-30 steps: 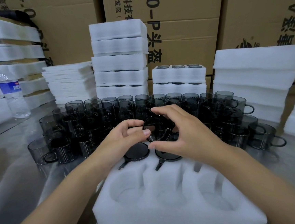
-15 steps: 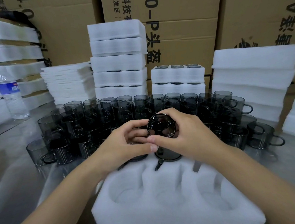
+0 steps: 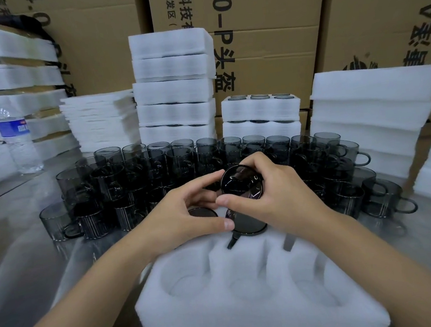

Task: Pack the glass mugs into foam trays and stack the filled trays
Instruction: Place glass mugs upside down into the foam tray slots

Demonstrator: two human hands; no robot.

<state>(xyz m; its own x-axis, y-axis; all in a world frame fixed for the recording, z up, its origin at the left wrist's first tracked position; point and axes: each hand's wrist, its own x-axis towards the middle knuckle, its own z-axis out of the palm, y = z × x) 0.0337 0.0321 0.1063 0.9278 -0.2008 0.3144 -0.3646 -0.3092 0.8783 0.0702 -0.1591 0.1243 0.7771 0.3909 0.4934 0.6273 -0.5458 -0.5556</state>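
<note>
Centre frame, fingers of the right hand (image 3: pixel 277 197) curl round the mug (image 3: pixel 240 182); left hand (image 3: pixel 182 218) fingers grip its rim; best align handle with slot (image 3: pixel 288 243), then lower squarely into the tray (image 3: pixel 247 304).

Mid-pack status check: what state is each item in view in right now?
held mug: tilted, base toward camera, off the tray.
right hand: grips held mug.
left hand: fingers on held mug's left edge.
foam tray: two far pockets filled, near row empty.
packed mugs: upside down.
loose mugs: upright on table.
water bottle: upright.
</note>
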